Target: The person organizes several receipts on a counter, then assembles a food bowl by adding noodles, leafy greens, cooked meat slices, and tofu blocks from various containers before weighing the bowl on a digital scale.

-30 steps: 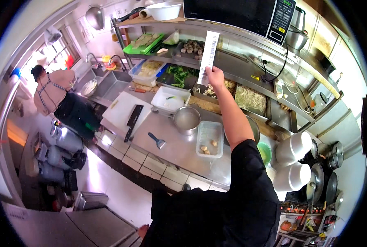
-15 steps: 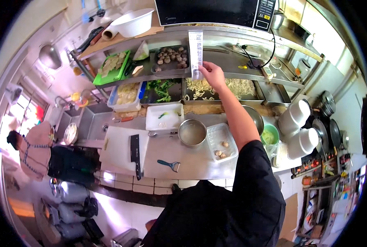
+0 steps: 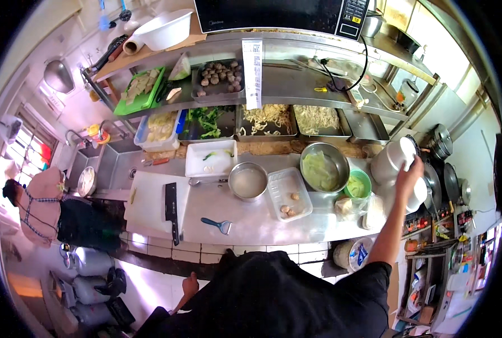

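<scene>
A person's right hand (image 3: 411, 176) reaches to two stacks of white bowls (image 3: 396, 155) at the right end of the worktop (image 3: 251, 217). Its fingers are bent against the stacks; whether they grip a bowl cannot be told. The left hand (image 3: 190, 286) hangs low beside the body, well away from the worktop, its fingers curled; any grip is unclear.

The right forearm passes in front of the nearer stack, with a clear plastic bag (image 3: 348, 207) just to its left. Farther left lie a peeler (image 3: 210, 222) and a cleaver (image 3: 171, 203), the latter on a white cutting board (image 3: 149, 194). A paper slip (image 3: 252, 73) hangs from the shelf above. A co-worker (image 3: 43, 197) stands at far left.

Beside the bag, a green bowl (image 3: 368, 192) holds something pale green. Next come a steel bowl (image 3: 341, 160) of pale leaves, a clear tray (image 3: 279, 186) with a few brownish balls, and a steel pot (image 3: 249, 198) of cloudy liquid.
</scene>
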